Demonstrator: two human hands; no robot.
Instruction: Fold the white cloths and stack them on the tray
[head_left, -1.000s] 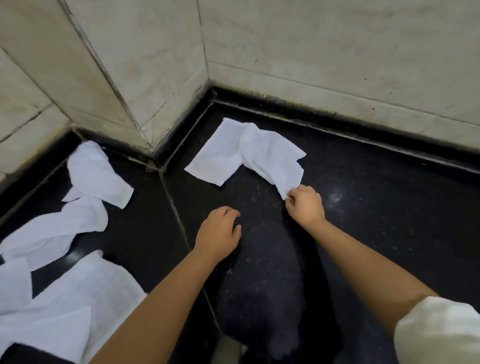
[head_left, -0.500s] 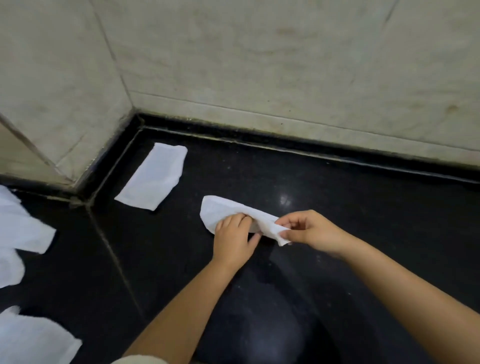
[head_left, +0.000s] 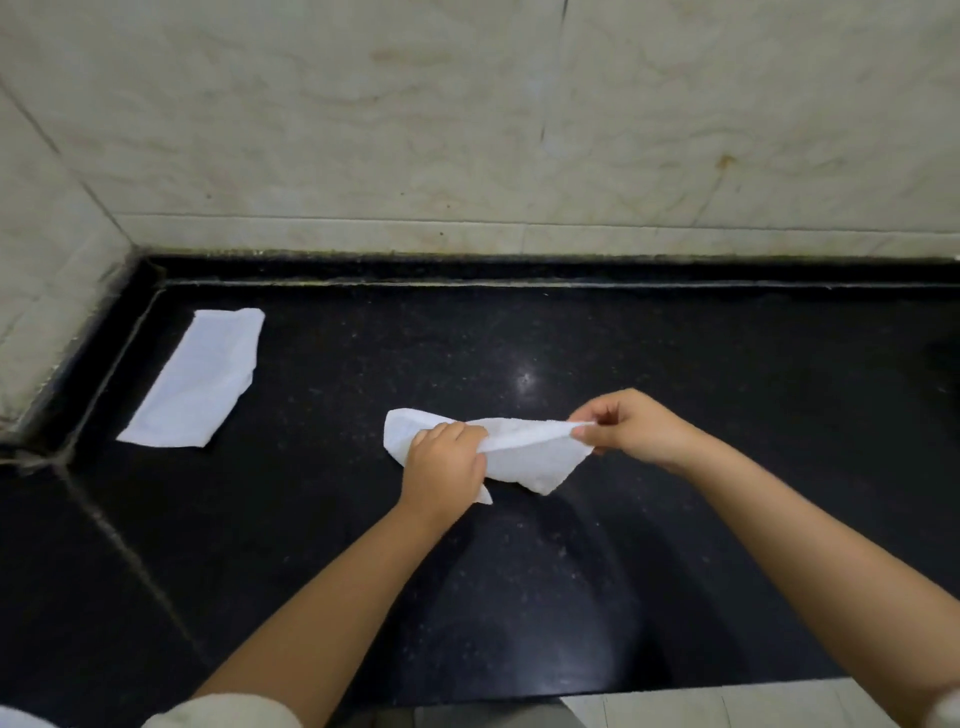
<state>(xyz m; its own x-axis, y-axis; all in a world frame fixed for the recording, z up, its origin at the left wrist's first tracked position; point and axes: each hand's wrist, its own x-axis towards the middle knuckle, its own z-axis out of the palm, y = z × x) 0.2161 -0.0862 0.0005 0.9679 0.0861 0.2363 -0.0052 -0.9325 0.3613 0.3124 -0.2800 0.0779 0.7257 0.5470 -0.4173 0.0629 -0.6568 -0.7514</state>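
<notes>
White terry cloth (head_left: 524, 457) hung just above the black stone counter (head_left: 675, 415), gripped mid-length by the left hand (head_left: 447, 467) and pinched at its corner by the right hand (head_left: 631, 427). Drawing the top edge taut first would likely square the fold. Farther left lay a second cloth (head_left: 200, 379), flat; no tray showed.

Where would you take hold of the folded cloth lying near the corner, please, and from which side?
Probably at the near short edge of the folded cloth, coming from the front. It lies flat on the black counter as a long strip running away toward the wall, so that end is closest and free. A pinch across both near corners should keep the layers together. Both hands are busy with another cloth.
</notes>
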